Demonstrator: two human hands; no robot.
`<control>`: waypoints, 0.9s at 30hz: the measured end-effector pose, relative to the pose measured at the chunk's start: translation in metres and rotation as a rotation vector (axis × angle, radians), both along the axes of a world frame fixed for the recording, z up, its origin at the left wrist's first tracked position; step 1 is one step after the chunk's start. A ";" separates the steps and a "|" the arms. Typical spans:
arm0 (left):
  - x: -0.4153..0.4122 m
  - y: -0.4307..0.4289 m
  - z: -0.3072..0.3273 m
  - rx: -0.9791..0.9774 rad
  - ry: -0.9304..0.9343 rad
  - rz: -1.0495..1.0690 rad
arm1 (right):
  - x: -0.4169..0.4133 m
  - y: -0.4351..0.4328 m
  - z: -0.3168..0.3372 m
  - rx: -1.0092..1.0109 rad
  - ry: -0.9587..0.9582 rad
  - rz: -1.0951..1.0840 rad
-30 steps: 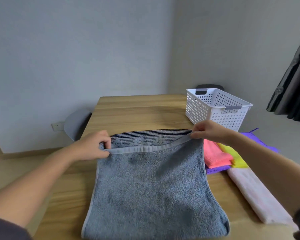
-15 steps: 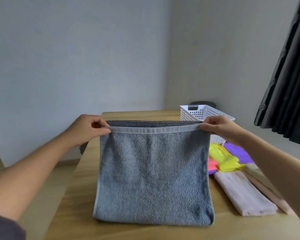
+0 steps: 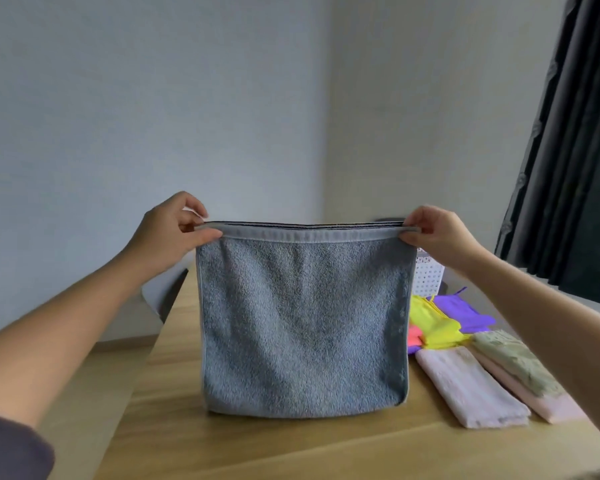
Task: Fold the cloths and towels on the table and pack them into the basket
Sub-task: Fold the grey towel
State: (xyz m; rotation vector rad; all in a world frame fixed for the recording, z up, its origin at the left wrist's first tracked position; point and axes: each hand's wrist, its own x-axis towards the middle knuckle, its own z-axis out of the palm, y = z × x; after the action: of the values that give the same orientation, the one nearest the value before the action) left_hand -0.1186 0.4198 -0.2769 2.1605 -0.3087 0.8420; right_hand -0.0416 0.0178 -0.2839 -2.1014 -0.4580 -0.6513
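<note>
The grey-blue towel hangs mid-frame, doubled over, its two top edges pinched together. The left hand grips the upper left corner between thumb and fingers, and the right hand pinches the upper right corner the same way. Between them the hemmed edge runs taut and level. The fold at the bottom just brushes the bench, or sits a hair above it; hard to call from here.

It looks like thick terry, soft and floppy, with a bit of weight to it. It drapes straight down with no stiffness, so it will sag wherever it isn't supported. The corners are the sensible place to hold it, and the flat woven hem gives the fingers something firmer than the pile. It's not slippery and not fragile.

Now the white basket, right of centre behind the towel. Only a sliver of its perforated wall shows past the right edge of the towel, so I can't tell what is inside.

In front of it, at lower right, lie the other cloths: a purple cloth, a yellow cloth over a peek of coral, then a folded pale pink towel, and beside it another pink one with a beige cloth on top. All of them are on the bench, none packed yet by the look of it.
</note>
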 end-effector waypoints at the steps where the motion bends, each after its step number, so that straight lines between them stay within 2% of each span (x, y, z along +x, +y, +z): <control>1: -0.002 0.000 0.003 0.045 0.017 -0.008 | 0.000 0.000 0.003 -0.046 -0.023 -0.025; 3: -0.005 0.003 0.006 0.152 0.085 -0.022 | -0.004 0.001 0.008 -0.206 0.006 -0.071; 5: -0.009 0.004 0.007 0.178 0.145 -0.045 | -0.009 0.002 0.010 -0.226 0.064 -0.069; 6: -0.011 0.003 0.008 0.115 0.164 -0.077 | -0.013 0.002 0.011 -0.138 0.086 -0.027; 9: -0.019 -0.004 0.013 -0.303 0.204 -0.233 | -0.027 0.008 0.016 0.297 0.212 0.242; 10: -0.021 -0.006 0.016 -0.415 0.210 -0.261 | -0.030 0.010 0.019 0.366 0.243 0.285; 12: -0.022 -0.008 0.022 -0.517 0.202 -0.236 | -0.036 0.014 0.026 0.441 0.281 0.327; 16: -0.016 -0.009 0.028 -0.569 0.170 -0.178 | -0.036 0.021 0.036 0.561 0.321 0.394; 19: 0.001 -0.003 0.019 -0.545 0.217 -0.133 | -0.018 0.027 0.024 0.489 0.378 0.333; 22: 0.030 0.007 -0.013 -0.449 0.300 -0.040 | 0.012 0.034 -0.009 0.264 0.459 0.176; 27: 0.093 0.023 -0.101 -0.047 0.521 0.201 | 0.065 0.059 -0.089 -0.135 0.523 -0.071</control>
State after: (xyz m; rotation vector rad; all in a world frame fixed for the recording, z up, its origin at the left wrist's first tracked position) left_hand -0.0258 0.4431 -0.3783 2.2977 0.1923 0.3588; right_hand 0.0232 0.0770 -0.3732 -2.3156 -0.1339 -0.0930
